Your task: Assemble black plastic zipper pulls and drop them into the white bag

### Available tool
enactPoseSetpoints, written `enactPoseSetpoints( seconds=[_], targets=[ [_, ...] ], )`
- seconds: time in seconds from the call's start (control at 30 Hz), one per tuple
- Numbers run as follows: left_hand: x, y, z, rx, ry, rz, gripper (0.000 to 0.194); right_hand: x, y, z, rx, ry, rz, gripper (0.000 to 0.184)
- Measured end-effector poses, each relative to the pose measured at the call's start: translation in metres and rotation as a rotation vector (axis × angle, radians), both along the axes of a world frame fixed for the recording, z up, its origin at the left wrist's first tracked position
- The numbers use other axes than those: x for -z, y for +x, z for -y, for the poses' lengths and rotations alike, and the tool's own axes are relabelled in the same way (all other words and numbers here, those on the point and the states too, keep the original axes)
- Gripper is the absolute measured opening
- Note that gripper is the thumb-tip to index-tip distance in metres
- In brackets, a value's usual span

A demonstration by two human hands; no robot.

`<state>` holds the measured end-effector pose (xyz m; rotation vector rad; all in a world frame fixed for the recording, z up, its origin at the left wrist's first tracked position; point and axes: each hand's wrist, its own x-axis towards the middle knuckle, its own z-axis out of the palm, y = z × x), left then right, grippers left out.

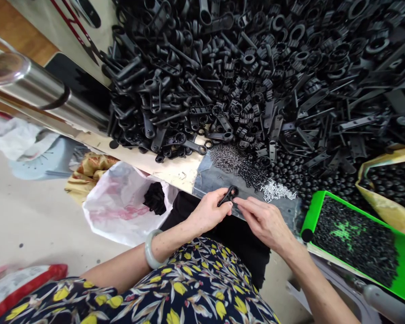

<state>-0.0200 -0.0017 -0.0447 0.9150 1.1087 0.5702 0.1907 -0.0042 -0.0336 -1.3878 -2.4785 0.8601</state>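
My left hand pinches a black plastic handle part with a round ring end, just over the table's front edge. The fingertips of my right hand are drawn together against the right side of that ring. Whatever they hold, if anything, is too small to make out. Beyond my hands lie small heaps: white metal pins, tiny black pieces and small grey-brown bits. Behind these rises a large pile of black handle parts.
At right stands a green tray of small black and green pieces, beside a yellow bag of black balls. A steel flask, a phone and red scissors lie at left. Below hangs a white plastic bag.
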Motion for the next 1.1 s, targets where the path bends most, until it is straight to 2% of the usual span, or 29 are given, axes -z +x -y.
enactPoseSetpoints(
  seconds=[0.7,0.83,1.0,1.1],
  targets=[
    [0.001,0.001,-0.001,-0.003,0.091,-0.054,0.019,0.010,-0.003,0.005,0.051,0.008,-0.002,0.032],
    [0.004,0.001,0.000,0.000,0.102,-0.064,0.016,0.006,-0.006,0.005,0.024,0.091,0.087,0.030],
    [0.004,0.001,-0.001,0.000,0.110,-0.088,0.020,-0.008,-0.012,0.006,-0.024,0.274,0.302,0.028],
    [0.003,0.002,-0.001,-0.001,0.118,-0.093,0.019,-0.015,-0.016,0.006,-0.047,0.324,0.408,0.029]
  ],
)
